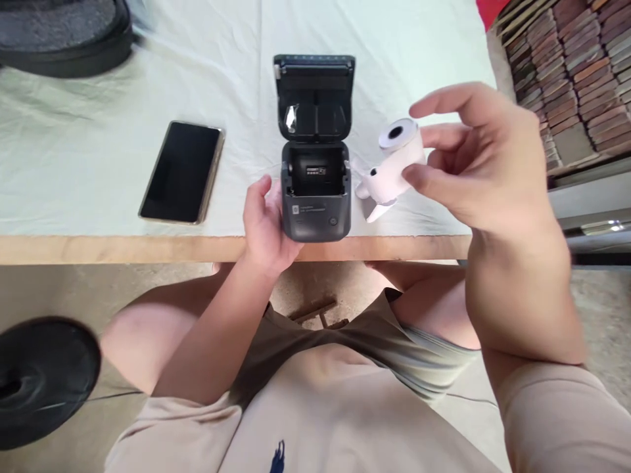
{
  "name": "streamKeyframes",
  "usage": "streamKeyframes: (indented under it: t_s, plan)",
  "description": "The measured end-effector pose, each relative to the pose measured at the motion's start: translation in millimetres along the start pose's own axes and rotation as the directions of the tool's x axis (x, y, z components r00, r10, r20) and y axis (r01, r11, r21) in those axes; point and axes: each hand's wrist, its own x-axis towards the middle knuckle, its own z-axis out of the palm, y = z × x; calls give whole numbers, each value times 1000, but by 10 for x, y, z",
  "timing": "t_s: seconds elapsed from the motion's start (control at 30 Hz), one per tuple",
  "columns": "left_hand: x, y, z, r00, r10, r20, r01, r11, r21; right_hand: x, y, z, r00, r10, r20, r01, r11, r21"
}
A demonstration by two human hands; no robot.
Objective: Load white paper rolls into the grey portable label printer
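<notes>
Left hand (269,230), thumb raised, cups a boxy dark-gray device (315,220) over the table (98,248) edge; the other fingers' state cannot be told. The device's lid (315,92) stands open; 1 small label (316,171) lies inside its well (300,185). Right hand (486,157) pinches white rolled material (401,167), 2 dark openings visible.

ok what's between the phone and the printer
Going from the phone to the printer, the head view shows pale cloth, then the left hand holding the printer.
</notes>
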Motion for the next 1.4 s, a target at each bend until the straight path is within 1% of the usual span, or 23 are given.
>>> streamKeyframes:
  t_s: [0.07,0.1,0.17,0.23,0.27,0.33,0.43,0.5,0.53,0.6,0.63,0.7,0.73,0.83,0.9,0.93,1.0,1.07,1.13,1.23,1.3,1.4]
  plan:
    - [-2,9,21,1000,6,-31,-6,1000,14,-29,273,-146,996,69,-63,-61,990,129]
    - [-3,13,34,999,5,-46,-4,1000,11,-38,424,-216,987,130,-92,-109,973,205]
    - [-3,16,58,998,6,-66,-6,1000,9,-58,735,-328,953,283,-109,-229,906,356]
    - [-1,14,71,997,21,-71,-20,999,26,-88,1025,-376,916,391,-93,-311,837,450]
    - [1,10,72,996,33,-79,-30,999,40,-106,1150,-372,909,407,-94,-324,829,455]
    - [7,0,65,994,60,-94,-53,996,70,-139,1341,-322,914,386,-122,-308,858,412]
    - [17,-17,44,988,105,-113,-92,990,111,-170,1460,-223,935,319,-156,-255,909,331]
    - [23,-25,33,984,128,-122,-110,983,145,-180,1446,-192,959,235,-159,-192,950,248]
    - [27,-29,29,982,136,-131,-114,980,162,-183,1421,-189,972,176,-158,-147,973,178]
    - [33,-35,26,979,149,-139,-123,976,181,-188,1361,-200,984,47,-172,-48,999,-2]
    - [36,-38,25,979,155,-136,-130,976,177,-189,1336,-209,982,-15,-186,-3,995,-98]
    - [41,-43,22,980,157,-119,-138,978,154,-184,1316,-225,976,-96,-193,43,965,-260]
    - [43,-45,20,982,156,-108,-140,980,143,-179,1323,-230,977,-113,-182,50,947,-318]
    - [49,-46,4,984,154,-84,-141,980,138,-169,1369,-234,992,-87,-89,41,905,-422]
    - [54,-46,-11,986,148,-75,-136,980,148,-181,1359,-217,991,-113,-74,62,868,-493]
    - [56,-48,-16,987,142,-70,-130,980,151,-195,1327,-195,982,-160,-96,85,842,-533]
    - [58,-52,-20,991,126,-55,-116,982,152,-235,1215,-113,948,-280,-151,138,791,-596]
    - [52,-55,-8,993,117,-29,-111,983,147,-278,1067,30,930,-336,-150,179,768,-615]
    - [35,-56,18,995,101,-14,-98,985,142,-302,922,208,938,-324,-122,189,775,-604]
    - [0,-51,55,996,82,-29,-77,988,137,-287,762,432,963,-243,-114,119,768,-629]
    - [-14,-46,64,996,79,-38,-72,986,150,-258,718,501,976,-184,-115,65,752,-656]
    - [-14,-37,56,997,62,-46,-54,984,171,-226,746,525,986,-141,-91,47,753,-656]
